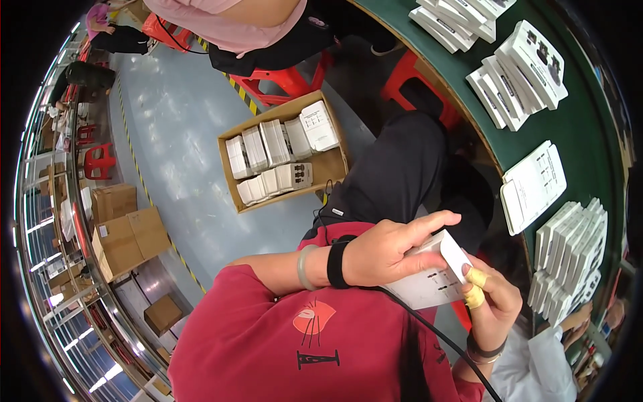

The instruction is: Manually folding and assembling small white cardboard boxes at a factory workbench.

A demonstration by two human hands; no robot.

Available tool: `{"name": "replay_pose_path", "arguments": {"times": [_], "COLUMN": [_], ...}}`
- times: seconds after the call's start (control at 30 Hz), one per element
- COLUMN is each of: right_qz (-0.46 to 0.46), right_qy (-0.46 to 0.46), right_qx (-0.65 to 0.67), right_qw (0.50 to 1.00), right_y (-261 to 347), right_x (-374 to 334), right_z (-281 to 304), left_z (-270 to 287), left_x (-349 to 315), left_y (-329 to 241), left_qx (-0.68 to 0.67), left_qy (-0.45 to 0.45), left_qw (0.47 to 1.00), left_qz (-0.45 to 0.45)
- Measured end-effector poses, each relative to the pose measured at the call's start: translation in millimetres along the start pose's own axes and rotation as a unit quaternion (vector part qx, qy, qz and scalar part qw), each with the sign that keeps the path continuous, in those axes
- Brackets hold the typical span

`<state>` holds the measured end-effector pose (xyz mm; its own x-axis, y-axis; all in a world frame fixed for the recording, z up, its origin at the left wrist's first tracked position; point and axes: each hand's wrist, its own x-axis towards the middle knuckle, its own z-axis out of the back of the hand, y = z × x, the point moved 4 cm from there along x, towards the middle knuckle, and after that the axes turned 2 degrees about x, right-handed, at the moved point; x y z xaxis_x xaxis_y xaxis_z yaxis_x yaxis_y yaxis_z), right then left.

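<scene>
A flat white box (422, 289) with small dark printed pictures is held in front of my red shirt. My left hand (378, 254) grips its upper part, thumb laid across the face and index finger stretched out beyond the edge. A white end flap (455, 252) stands up at the box's right end. My right hand (494, 295) pinches the box beside that flap, and two of its fingers carry yellow wraps. The far side of the box and the fingers behind it are hidden.
Stacks of white boxes (519, 77) and flat white cartons (534, 187) lie on the green table (469, 107) at right. An open cardboard box (328, 171) with rows of white boxes stands left of my legs. A person in pink (248, 27) sits ahead near red stools (284, 84).
</scene>
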<state>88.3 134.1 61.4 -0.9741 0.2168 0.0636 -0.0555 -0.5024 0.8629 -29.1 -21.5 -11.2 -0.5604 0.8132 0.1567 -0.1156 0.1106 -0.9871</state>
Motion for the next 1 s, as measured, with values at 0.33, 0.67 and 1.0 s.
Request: {"name": "replay_pose_path", "arguments": {"times": [0.33, 0.67, 1.0], "right_qz": [-0.096, -0.227, -0.284], "right_qy": [0.025, 0.008, -0.059], "right_qx": [0.001, 0.179, 0.437], "right_qw": [0.995, 0.957, 0.851], "right_y": [-0.9, -8.6, -16.7], "right_x": [3.9, -5.6, -16.3], "right_z": [1.9, 16.1, 4.5], "left_z": [24.6, 3.6, -4.4], "left_x": [52.4, 74.0, 44.6], "left_y": [-24.9, -26.1, -18.1], "left_qx": [0.022, -0.043, -0.028], "left_qy": [0.246, 0.289, 0.202], "left_qw": [0.968, 0.951, 0.979], "left_qz": [0.034, 0.099, -0.015]}}
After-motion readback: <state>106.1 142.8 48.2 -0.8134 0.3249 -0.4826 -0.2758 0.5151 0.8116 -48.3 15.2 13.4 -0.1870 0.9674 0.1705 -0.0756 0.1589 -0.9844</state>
